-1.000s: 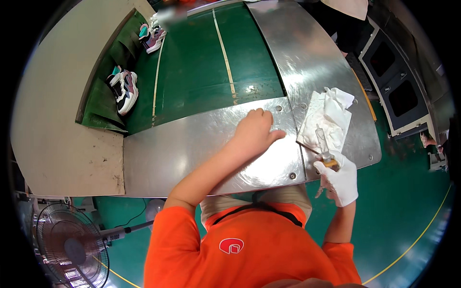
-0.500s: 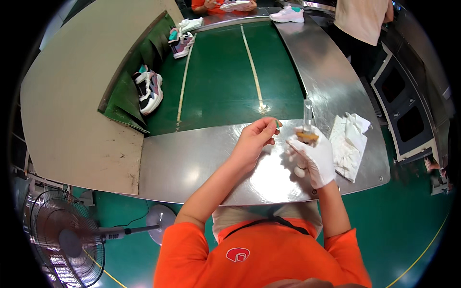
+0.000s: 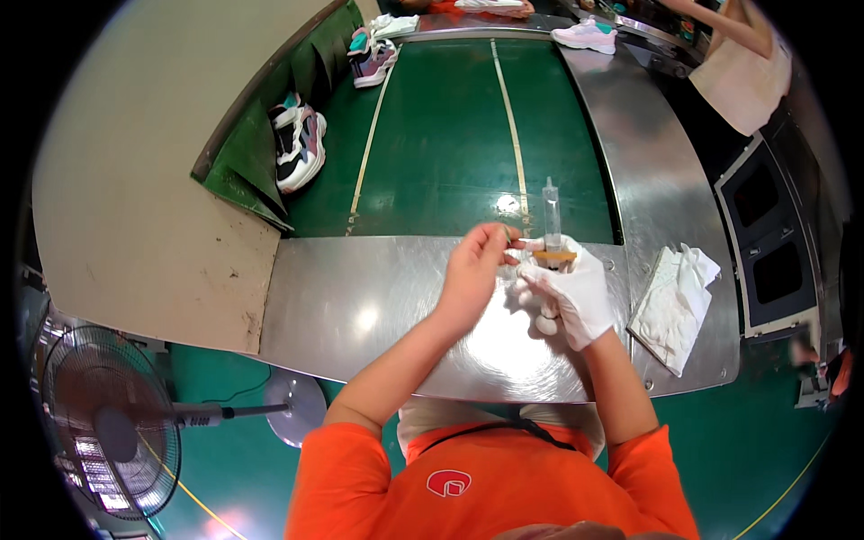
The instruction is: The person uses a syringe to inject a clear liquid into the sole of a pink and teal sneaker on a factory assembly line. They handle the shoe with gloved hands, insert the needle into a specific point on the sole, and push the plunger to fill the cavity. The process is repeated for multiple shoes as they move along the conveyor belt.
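My bare left hand (image 3: 474,270) is closed in a pinch over the metal worktop, with a small green piece (image 3: 507,233) showing at its fingertips; its kind is too small to tell. Just to the right, my right hand (image 3: 580,297), in a white glove, is wrapped round a syringe (image 3: 552,216). The clear barrel points up and away from me, tip at the far end, and a yellow-orange flange sits at the glove. The lower part of the syringe is hidden by the gloved fingers. Both hands' fingertips are close together.
Beyond the metal worktop (image 3: 351,315) lies a green conveyor belt (image 3: 450,135). Multicoloured sneakers (image 3: 304,153) lean along its left side; a pink shoe (image 3: 585,36) stands far right. White cloths (image 3: 673,310) lie at my right. A fan (image 3: 112,432) stands lower left, and a person (image 3: 742,76) is upper right.
My right hand has moved left with the syringe, closer to my left hand. The syringe barrel shows more clearly. My view has shifted, and the person at upper right has an arm raised.
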`<state>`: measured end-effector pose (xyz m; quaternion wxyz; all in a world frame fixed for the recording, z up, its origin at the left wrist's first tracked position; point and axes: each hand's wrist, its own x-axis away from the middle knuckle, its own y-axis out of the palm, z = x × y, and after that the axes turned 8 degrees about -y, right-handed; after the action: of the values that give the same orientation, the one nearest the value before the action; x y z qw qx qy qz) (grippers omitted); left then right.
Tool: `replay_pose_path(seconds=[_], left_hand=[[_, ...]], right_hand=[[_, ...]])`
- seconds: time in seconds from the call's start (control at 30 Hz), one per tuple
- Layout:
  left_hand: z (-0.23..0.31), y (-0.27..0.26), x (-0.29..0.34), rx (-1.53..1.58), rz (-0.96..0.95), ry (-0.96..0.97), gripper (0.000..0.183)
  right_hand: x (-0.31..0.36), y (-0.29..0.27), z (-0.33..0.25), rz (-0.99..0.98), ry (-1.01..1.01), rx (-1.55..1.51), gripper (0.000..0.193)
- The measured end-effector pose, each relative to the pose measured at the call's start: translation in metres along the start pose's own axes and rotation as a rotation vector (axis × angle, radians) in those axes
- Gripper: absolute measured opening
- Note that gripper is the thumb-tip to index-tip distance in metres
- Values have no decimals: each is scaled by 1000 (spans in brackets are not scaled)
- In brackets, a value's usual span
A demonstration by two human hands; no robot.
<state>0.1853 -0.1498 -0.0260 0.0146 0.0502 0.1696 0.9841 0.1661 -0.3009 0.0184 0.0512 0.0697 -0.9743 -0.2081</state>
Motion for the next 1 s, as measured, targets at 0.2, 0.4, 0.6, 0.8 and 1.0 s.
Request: replay_pose_path(seconds=[0.2,0.4,0.6,0.8,1.0], left_hand=[[35,-12,-1,-150,-15,150,17],[42,-22,-1,-573,71,335,18],[41,-23,-2,-745,49,424,16],[45,-21,0,-884,-29,614,10],[56,-29,3,-1042,-104,705,16]], right_hand=[[1,-19,8,-95,-180,708,38],[5,-14,-3,-99,-309,832,41],[6,-14,-10,-115,-258,918,41],[5,-16,-9,-135,-192,993,42],[1,-24,3,-168,-20,742,42]])
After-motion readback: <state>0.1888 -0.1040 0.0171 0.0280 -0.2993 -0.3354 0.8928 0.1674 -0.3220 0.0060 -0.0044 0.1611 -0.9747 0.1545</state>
